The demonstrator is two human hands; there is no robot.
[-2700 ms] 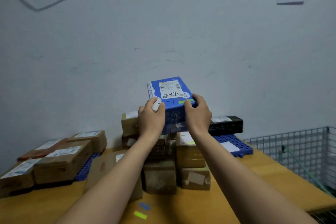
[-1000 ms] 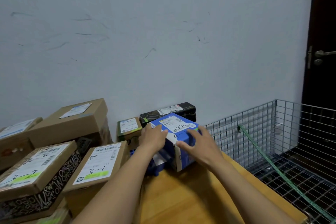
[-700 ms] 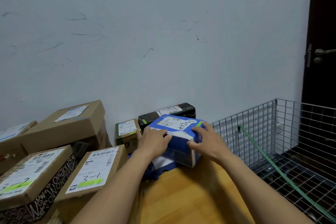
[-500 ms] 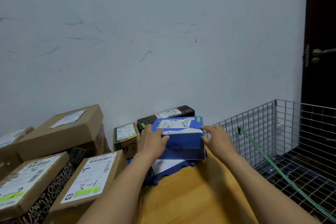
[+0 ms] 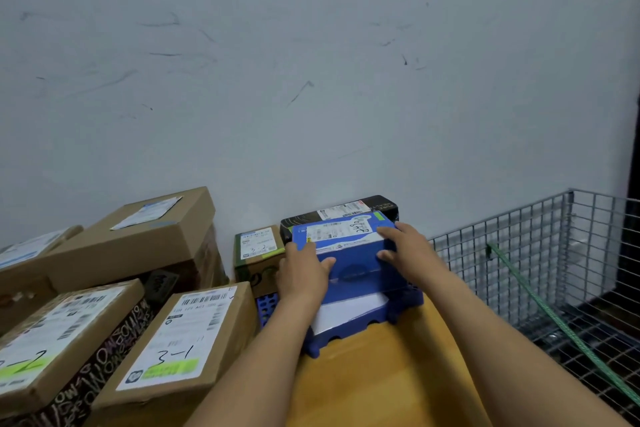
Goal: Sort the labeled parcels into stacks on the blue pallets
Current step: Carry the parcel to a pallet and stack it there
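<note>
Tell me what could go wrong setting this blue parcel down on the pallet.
1. The blue parcel is close against the black parcel behind it; pushing further could shift that one.
2. The blue pallet ends near the right edge of the table, by the wire cage; if the right hand loses its grip, the parcel might tip that way.
3. A white sheet lies on the pallet and may slide underneath.

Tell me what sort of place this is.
Probably a parcel sorting or storage room. Cardboard parcels with shipping labels and handwritten codes are stacked at the left, a blue plastic pallet sits on the wooden platform, and a wire mesh cage stands by the bare wall.
</note>
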